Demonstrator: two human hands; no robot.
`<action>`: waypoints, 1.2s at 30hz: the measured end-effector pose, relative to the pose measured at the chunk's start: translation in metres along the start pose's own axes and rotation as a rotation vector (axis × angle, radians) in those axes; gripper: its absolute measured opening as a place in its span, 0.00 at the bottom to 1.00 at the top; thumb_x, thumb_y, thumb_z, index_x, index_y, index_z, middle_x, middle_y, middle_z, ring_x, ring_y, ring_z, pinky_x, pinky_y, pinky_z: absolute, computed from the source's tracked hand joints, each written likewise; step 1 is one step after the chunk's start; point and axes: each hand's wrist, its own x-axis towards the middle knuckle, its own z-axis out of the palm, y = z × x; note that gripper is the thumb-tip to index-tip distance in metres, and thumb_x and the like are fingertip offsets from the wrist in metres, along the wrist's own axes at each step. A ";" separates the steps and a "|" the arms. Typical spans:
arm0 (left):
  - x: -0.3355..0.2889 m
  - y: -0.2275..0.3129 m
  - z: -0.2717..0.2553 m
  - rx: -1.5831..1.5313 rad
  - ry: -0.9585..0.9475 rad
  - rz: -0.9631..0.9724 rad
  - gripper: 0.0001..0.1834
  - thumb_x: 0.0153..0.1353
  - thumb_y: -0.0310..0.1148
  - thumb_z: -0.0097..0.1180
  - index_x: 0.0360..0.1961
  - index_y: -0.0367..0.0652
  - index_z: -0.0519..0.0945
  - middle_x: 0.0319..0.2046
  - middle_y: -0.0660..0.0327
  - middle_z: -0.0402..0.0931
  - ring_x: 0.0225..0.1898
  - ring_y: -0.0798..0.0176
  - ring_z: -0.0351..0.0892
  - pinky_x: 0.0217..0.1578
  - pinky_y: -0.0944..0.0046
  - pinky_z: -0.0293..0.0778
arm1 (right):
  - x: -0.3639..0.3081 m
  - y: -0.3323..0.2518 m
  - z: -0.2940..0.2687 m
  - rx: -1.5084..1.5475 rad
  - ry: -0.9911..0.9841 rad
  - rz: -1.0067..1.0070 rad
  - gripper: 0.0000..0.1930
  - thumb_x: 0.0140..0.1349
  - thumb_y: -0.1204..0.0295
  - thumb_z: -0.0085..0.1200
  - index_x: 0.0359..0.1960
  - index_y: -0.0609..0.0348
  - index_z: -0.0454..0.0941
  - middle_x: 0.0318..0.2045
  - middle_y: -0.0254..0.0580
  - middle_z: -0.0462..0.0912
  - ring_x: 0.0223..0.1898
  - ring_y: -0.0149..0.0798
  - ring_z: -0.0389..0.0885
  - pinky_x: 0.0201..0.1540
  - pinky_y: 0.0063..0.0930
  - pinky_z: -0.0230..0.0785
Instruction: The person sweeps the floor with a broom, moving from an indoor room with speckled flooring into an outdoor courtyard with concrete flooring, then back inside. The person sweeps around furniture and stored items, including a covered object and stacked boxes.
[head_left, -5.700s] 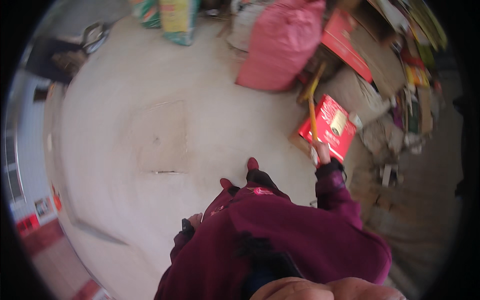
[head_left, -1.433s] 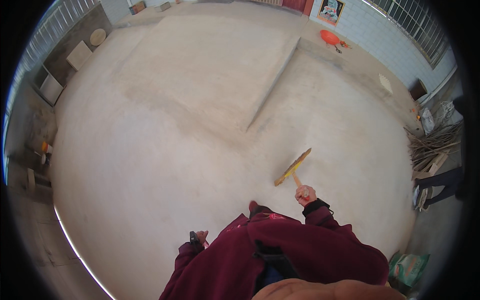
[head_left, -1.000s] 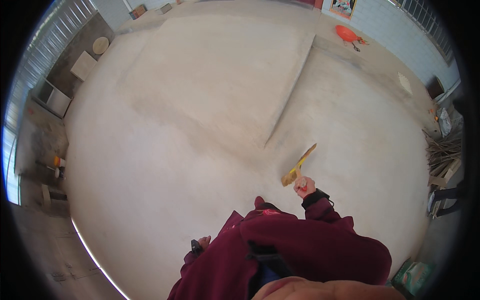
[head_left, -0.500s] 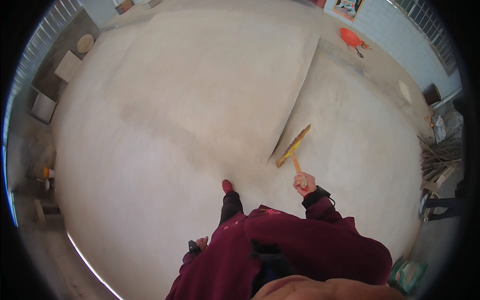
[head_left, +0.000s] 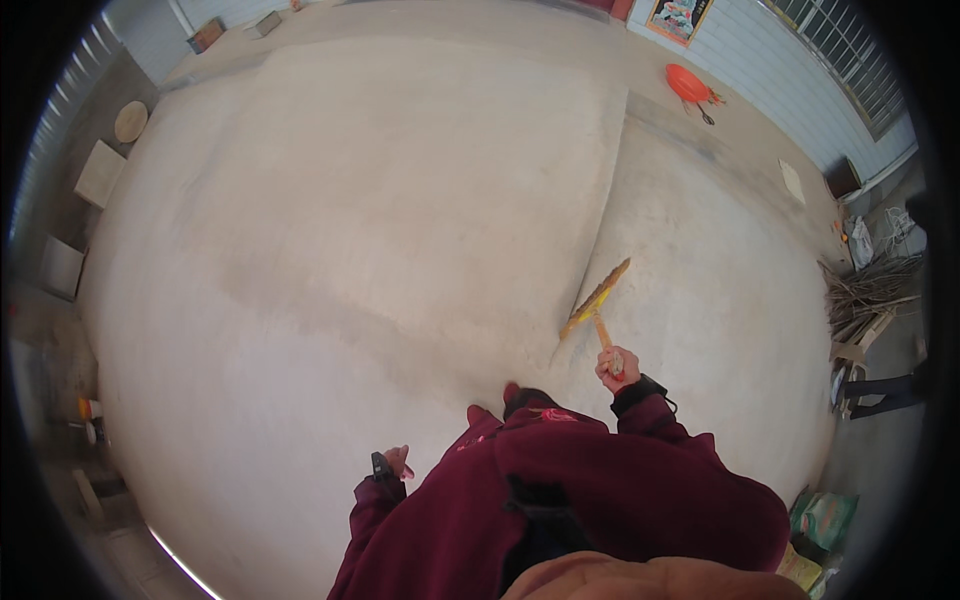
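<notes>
My right hand point(head_left: 618, 368) is wrapped round the handle of a push broom point(head_left: 597, 300), out in front of me to the right. Its long narrow head is brown and slants across the pale floor point(head_left: 420, 200), close to a dark seam that runs away from me. Yellow shows where the head meets the light wooden handle. Low at my left side hangs my left hand point(head_left: 397, 462), fingers loosely apart with nothing visible in them. A dark band is on that wrist. My red shoes point(head_left: 480, 412) show just beyond my maroon top.
A red basin point(head_left: 687, 83) sits by the far right wall. Along the right edge lie a pile of sticks point(head_left: 870, 295) and green bags point(head_left: 825, 518), near what looks like dark-trousered legs point(head_left: 885, 395). Flat boards point(head_left: 100, 173) lean along the left wall.
My second foot has come into view beside the first. The broom and my right hand sit slightly further right and lower in view. My left hand has risen a little.
</notes>
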 end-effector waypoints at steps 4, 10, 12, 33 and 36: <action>0.052 0.036 -0.038 -0.086 -0.083 -0.082 0.25 0.59 0.47 0.30 0.35 0.33 0.70 0.15 0.52 0.75 0.12 0.62 0.72 0.16 0.64 0.69 | 0.038 -0.014 0.015 0.079 0.039 0.037 0.06 0.52 0.73 0.41 0.18 0.56 0.63 0.13 0.29 0.64 0.15 0.26 0.63 0.19 0.16 0.62; 0.144 0.080 -0.110 -0.079 -0.049 -0.059 0.24 0.59 0.47 0.30 0.41 0.37 0.68 0.16 0.55 0.76 0.15 0.62 0.74 0.16 0.64 0.69 | 0.145 -0.040 0.055 -0.871 0.139 -0.460 0.04 0.49 0.74 0.42 0.19 0.57 0.65 0.14 0.31 0.65 0.16 0.28 0.65 0.20 0.18 0.61; 0.173 0.105 -0.139 0.012 -0.105 -0.094 0.23 0.59 0.45 0.30 0.43 0.38 0.67 0.17 0.56 0.76 0.16 0.63 0.74 0.17 0.64 0.69 | 0.180 -0.061 0.078 -0.507 0.053 -0.350 0.05 0.49 0.73 0.41 0.17 0.57 0.64 0.14 0.31 0.65 0.16 0.28 0.66 0.21 0.18 0.61; 0.366 0.338 -0.398 0.196 -0.187 0.146 0.26 0.59 0.48 0.28 0.36 0.33 0.68 0.15 0.54 0.75 0.14 0.62 0.73 0.17 0.66 0.69 | 0.409 -0.243 0.299 0.373 0.391 -0.112 0.08 0.51 0.70 0.40 0.15 0.53 0.61 0.10 0.34 0.60 0.13 0.36 0.61 0.15 0.28 0.52; 0.412 0.362 -0.451 0.204 -0.220 0.106 0.26 0.59 0.48 0.28 0.36 0.33 0.68 0.16 0.53 0.76 0.14 0.63 0.73 0.17 0.66 0.69 | 0.435 -0.253 0.355 0.170 0.371 -0.274 0.09 0.52 0.68 0.41 0.17 0.53 0.61 0.11 0.34 0.61 0.13 0.35 0.61 0.15 0.28 0.52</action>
